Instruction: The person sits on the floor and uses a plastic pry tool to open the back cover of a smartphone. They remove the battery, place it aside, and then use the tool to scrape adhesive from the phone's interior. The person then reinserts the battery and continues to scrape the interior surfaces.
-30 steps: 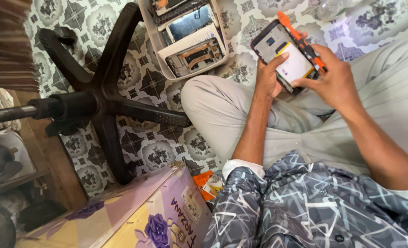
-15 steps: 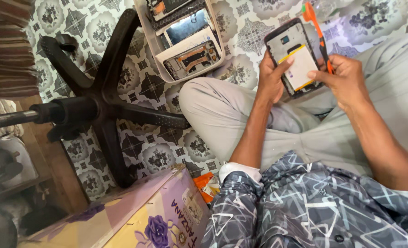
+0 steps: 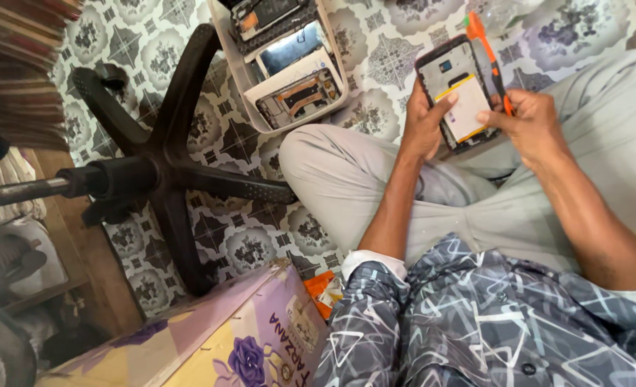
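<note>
Left hand (image 3: 425,125) closed around the left edge of an opened phone (image 3: 455,93), thumb laid across the lower edge of the pale yellow battery (image 3: 466,106) seated in its back. Right hand (image 3: 529,125) curled against the phone's right edge, forefinger tip on the battery's right side, with the fingers also closed on an orange-handled tool (image 3: 490,61) that runs up along the phone's right side and projects past its top corner; the tool's working tip is hidden behind the hand. The phone is held back side up, tilted, above the person's crossed legs in light grey trousers (image 3: 375,179), its dark frame showing around the battery and a small blue part near the top. Both forearms reach forward out of rolled sleeves of a grey shirt (image 3: 490,322) patterned with white triangles. On the patterned floor (image 3: 246,229) just beyond the left knee stands a pale plastic tray (image 3: 243,68) holding several other phones and opened phone bodies, one with its inner parts exposed. To the left of the tray lies the black five-armed base of a chair (image 3: 167,165) on its side, its metal post pointing toward the left edge. Nearest the camera, at lower left, is a purple cardboard box (image 3: 210,344) printed with a flower, with a small orange packet (image 3: 321,290) touching its right corner.
</note>
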